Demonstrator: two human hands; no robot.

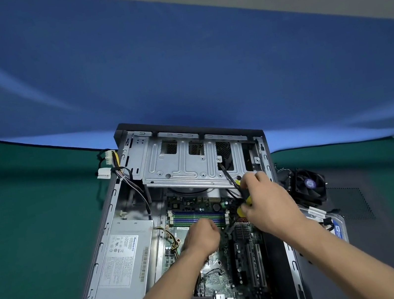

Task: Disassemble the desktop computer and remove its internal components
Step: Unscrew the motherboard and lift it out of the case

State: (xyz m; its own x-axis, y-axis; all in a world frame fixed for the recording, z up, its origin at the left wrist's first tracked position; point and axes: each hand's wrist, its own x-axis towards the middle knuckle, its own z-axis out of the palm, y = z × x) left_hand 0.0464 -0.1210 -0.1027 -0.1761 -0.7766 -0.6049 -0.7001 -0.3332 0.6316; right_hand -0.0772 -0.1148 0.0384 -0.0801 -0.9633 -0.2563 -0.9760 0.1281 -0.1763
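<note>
An open desktop case (111,205) lies flat on a green mat. Inside it are a green motherboard (217,279), a grey power supply (123,263) on the left and a metal drive cage (185,161) at the far end. My right hand (267,202) is closed around a yellow-and-black screwdriver (247,198), held over the board's upper right part beside black cables (229,177). My left hand (202,237) is curled into a fist and rests on the middle of the board below the memory slots (194,219); whether it holds anything is hidden.
A removed cooler fan (306,188) and a hard drive (336,227) lie right of the case on a dark perforated side panel (351,204). Loose power connectors (107,164) hang outside the case's upper left corner. A blue cloth backdrop (176,61) rises behind the mat.
</note>
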